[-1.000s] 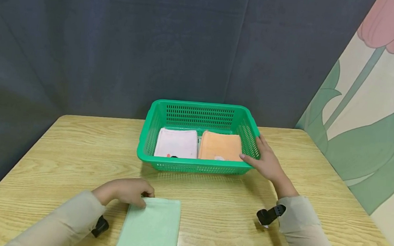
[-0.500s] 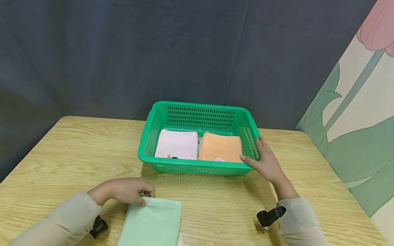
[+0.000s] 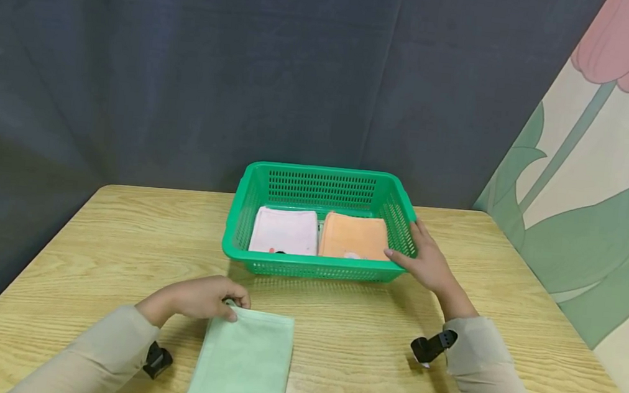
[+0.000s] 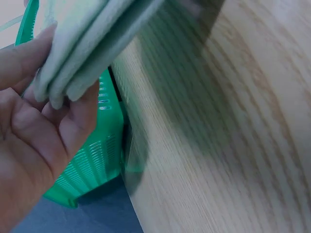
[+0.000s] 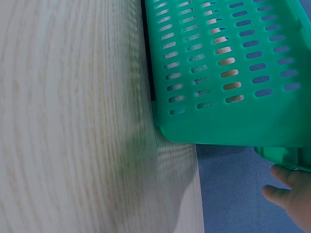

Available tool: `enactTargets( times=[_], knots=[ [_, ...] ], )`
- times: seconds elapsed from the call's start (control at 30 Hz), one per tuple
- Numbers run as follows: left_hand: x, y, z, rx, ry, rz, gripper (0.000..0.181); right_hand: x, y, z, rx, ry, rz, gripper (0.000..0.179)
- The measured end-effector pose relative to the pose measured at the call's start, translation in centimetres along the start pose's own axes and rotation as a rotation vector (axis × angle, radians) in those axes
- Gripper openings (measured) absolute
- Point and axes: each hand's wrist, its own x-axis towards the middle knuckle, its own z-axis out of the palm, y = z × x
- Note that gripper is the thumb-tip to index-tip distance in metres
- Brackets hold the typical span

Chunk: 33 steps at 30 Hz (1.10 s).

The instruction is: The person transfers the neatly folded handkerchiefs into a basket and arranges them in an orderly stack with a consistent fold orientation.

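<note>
A folded pale green towel (image 3: 244, 359) lies toward the table's front, its lower end cut off by the frame. My left hand (image 3: 201, 301) pinches its far left corner, thumb on top. The left wrist view shows several thick layers of the green towel (image 4: 92, 53) between thumb and fingers, lifted off the wood. Behind it stands a green plastic basket (image 3: 314, 261) with slotted walls. My right hand (image 3: 426, 264) holds the basket's front right corner, thumb over the rim, fingers along the outside. In the right wrist view two fingertips (image 5: 277, 194) show under the basket's rim.
Inside the basket lie a folded pale pink towel (image 3: 286, 231) and a folded orange towel (image 3: 354, 236), side by side. The wooden table (image 3: 114, 241) ends at a dark curtain (image 3: 235, 77) behind. A wall with a painted tulip (image 3: 602, 184) stands at the right.
The left hand has risen slightly away from me, drawing up the towel's far left corner. The right hand keeps its place on the basket.
</note>
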Motion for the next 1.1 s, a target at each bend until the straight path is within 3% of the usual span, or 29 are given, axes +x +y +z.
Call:
enactTargets(
  times=[0.53, 0.83, 1.1],
  knots=[
    [-0.3, 0.8, -0.6, -0.080, 0.063, 0.043, 0.010, 0.0, -0.1, 0.0, 0.011, -0.004, -0.004, 0.087],
    [-0.4, 1.3, -1.6, -0.034, 0.098, 0.123, 0.011, 0.1, 0.0, 0.0, 0.008, 0.002, -0.006, 0.088],
    [-0.4, 1.8, -2.0, -0.059, 0.120, 0.170, 0.012, -0.1, -0.2, -0.2, 0.006, 0.005, -0.008, 0.088]
  ],
)
